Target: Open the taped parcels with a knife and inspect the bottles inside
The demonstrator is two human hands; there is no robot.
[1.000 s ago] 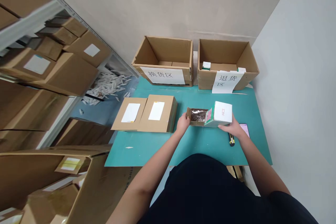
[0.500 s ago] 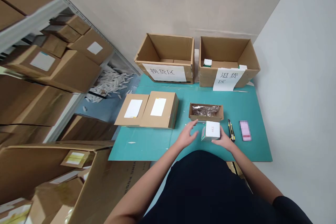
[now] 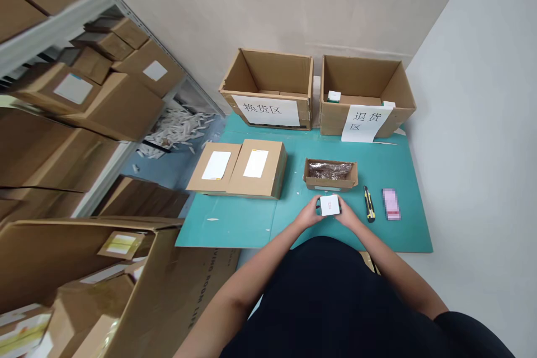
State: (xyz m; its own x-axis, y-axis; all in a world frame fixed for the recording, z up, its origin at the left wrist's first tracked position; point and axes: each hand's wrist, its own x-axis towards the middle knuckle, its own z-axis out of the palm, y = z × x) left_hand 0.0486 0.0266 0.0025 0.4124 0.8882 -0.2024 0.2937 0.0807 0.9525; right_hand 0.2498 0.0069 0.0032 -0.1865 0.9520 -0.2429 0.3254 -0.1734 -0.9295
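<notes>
Between my two hands is a small white box (image 3: 329,205) with pinkish lettering on its top face. My left hand (image 3: 309,212) grips its left side, and my right hand (image 3: 346,214) grips the right side. Just beyond it on the green table (image 3: 243,226) stands an open cardboard box (image 3: 331,184), with crinkled clear plastic wrap (image 3: 329,170) inside. A yellow-and-black utility knife (image 3: 369,204) lies to the right of my right hand. Farther right is a pink item (image 3: 391,204), blurred out.
Two closed cartons (image 3: 257,168) with white labels lie on the table's left. Two open cardboard bins with paper signs, a left bin (image 3: 268,70) and a right bin (image 3: 361,75), stand at the back; the right one holds small white boxes. Shelving with cartons (image 3: 109,100) lines the left.
My left hand has moved right and taken hold of the small white box's left side. The box has shifted slightly left and turned, with my right hand still on it.
</notes>
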